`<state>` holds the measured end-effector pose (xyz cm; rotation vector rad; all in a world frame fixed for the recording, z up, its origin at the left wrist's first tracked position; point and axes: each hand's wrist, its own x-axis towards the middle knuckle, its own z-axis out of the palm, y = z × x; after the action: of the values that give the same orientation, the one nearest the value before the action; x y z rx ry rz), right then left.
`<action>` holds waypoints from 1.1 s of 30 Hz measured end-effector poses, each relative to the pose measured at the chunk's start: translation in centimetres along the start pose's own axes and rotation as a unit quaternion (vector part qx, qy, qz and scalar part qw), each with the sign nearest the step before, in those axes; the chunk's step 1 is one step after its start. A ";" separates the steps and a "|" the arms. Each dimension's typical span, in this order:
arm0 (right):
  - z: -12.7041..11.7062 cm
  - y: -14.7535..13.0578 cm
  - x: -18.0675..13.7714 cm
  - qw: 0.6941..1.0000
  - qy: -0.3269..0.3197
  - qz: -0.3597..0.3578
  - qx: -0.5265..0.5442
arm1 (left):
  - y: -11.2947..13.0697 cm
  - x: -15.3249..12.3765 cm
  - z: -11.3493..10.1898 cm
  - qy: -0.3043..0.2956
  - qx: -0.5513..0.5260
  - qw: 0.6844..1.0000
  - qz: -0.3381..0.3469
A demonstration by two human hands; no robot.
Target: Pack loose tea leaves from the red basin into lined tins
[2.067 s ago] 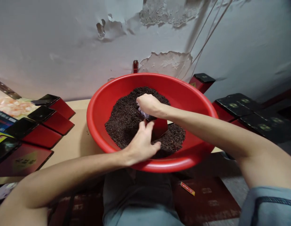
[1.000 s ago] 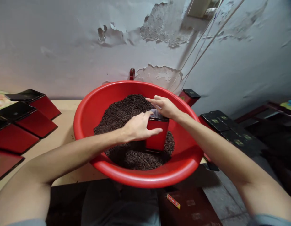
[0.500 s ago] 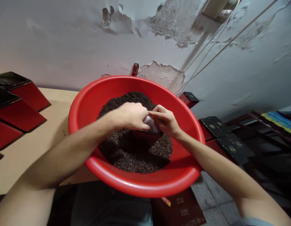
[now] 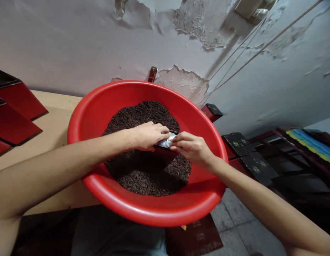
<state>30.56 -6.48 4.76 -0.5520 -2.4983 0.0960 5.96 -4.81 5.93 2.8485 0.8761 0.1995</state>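
Note:
A big red plastic basin (image 4: pixel 106 96) rests on the table edge, holding a heap of dark loose tea leaves (image 4: pixel 143 117). A red tin stands in the leaves, mostly hidden under my hands, with a silvery foil liner (image 4: pixel 165 143) at its mouth. My left hand (image 4: pixel 146 135) is closed, pinching the foil from the left. My right hand (image 4: pixel 191 147) pinches the same foil from the right. Both hands meet over the tin's top.
Red boxes with black lids (image 4: pixel 12 106) lie on the beige table (image 4: pixel 50 128) at the left. More red and black boxes (image 4: pixel 247 153) are stacked at the right, one small box (image 4: pixel 211 111) behind the basin. A peeling wall stands behind. My lap is under the basin.
The tin was first tilted in the leaves, then stood upright. Both hands have since closed together over its top on the foil liner. The view has shifted right.

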 end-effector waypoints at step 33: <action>-5.5 7.7 4.1 0.924 -0.212 0.312 0.068 | 1.4 0.0 1.2 0.073 0.082 0.989 0.103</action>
<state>33.36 1.94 10.06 -1.3707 -2.5812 0.6927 6.97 -6.11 5.02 3.1126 0.6466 0.3809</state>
